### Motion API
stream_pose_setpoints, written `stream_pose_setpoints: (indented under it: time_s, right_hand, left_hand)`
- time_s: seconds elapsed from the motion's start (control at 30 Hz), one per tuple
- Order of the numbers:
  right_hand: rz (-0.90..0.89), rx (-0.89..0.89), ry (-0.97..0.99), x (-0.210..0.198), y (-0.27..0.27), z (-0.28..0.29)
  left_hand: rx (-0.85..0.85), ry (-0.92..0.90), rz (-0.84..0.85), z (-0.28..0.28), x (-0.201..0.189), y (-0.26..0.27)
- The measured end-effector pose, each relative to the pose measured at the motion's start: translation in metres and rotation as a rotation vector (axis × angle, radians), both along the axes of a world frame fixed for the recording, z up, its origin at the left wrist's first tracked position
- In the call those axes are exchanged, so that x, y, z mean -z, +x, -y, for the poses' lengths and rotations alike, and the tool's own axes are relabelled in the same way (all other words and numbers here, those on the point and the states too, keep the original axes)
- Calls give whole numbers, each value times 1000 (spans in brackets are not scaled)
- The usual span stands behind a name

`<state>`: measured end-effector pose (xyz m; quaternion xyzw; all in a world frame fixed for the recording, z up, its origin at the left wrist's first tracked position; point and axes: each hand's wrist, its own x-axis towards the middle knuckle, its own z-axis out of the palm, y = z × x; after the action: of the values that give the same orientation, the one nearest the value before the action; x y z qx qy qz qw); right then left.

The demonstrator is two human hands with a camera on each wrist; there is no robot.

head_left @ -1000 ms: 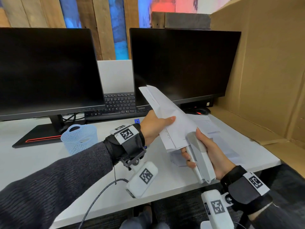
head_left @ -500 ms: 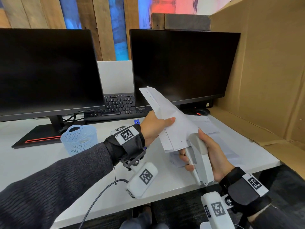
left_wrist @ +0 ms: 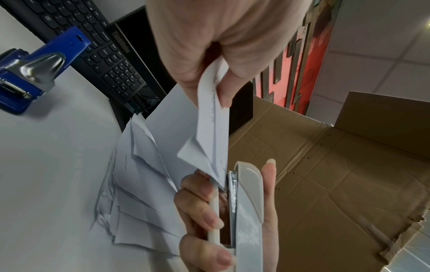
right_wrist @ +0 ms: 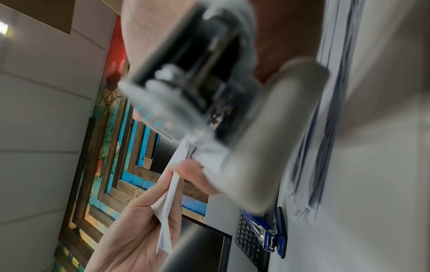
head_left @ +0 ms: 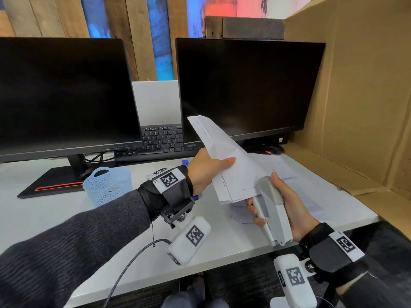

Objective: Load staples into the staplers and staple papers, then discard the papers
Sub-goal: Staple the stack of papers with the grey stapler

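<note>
My left hand (head_left: pixel 211 167) pinches a folded sheaf of white papers (head_left: pixel 224 161) held up above the white desk (head_left: pixel 55 214). My right hand (head_left: pixel 287 210) grips a grey-and-white stapler (head_left: pixel 272 207), whose mouth sits on the sheaf's lower corner. In the left wrist view the papers (left_wrist: pixel 214 132) enter the stapler (left_wrist: pixel 242 211) between its arm and base. More loose white papers (left_wrist: pixel 139 193) lie spread on the desk beneath. A blue stapler (left_wrist: pixel 30 73) lies on the desk by the keyboard, also seen as the blue stapler (right_wrist: pixel 270 233) in the right wrist view.
Two dark monitors (head_left: pixel 249 90) and a black keyboard (head_left: pixel 162 138) stand at the back. A pale blue basket (head_left: pixel 109 185) sits at the left. A large open cardboard box (head_left: pixel 367 107) walls the right side. A mouse (head_left: pixel 270 149) lies under the right monitor.
Almost nothing has moved: both hands keep their hold, with the stapler staying on the lower corner of the papers.
</note>
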<state>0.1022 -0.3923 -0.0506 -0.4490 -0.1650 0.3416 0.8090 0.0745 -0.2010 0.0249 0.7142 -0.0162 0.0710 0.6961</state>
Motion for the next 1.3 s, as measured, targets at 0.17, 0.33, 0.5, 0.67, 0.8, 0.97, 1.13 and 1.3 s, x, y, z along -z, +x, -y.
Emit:
stream_pose_setpoints:
  time_s: [0.17,0.33,0.5,0.67,0.8,0.97,1.13,1.3]
  right_hand:
    - [18,38,-18,1,1,1]
    - [38,85,-39,2,2,-1]
    - [59,105,-91,3,3,-1]
    - [7,100,-69,2,1,0]
    - [30,47,-40,2,3,2]
    - [33,-29,-127,-2,3,3]
    - [112,103,-420,-5,8,4]
    - [175,267,-556,-15,15,9]
  left_hand:
    - [11,-11,-2,0,-1,0]
    - [6,-20,-22,0,2,2]
    - [1,-18,-24,-1,5,4]
    - [-8,-7,-18,-1,5,5]
    - [-54,-14,-1,-6,3,6]
    - [-84,-43,2,-24,-5,1]
    - [-86,-49,4,-57,-4,-15]
    - [-106,-36,-5,-94,-3,-31]
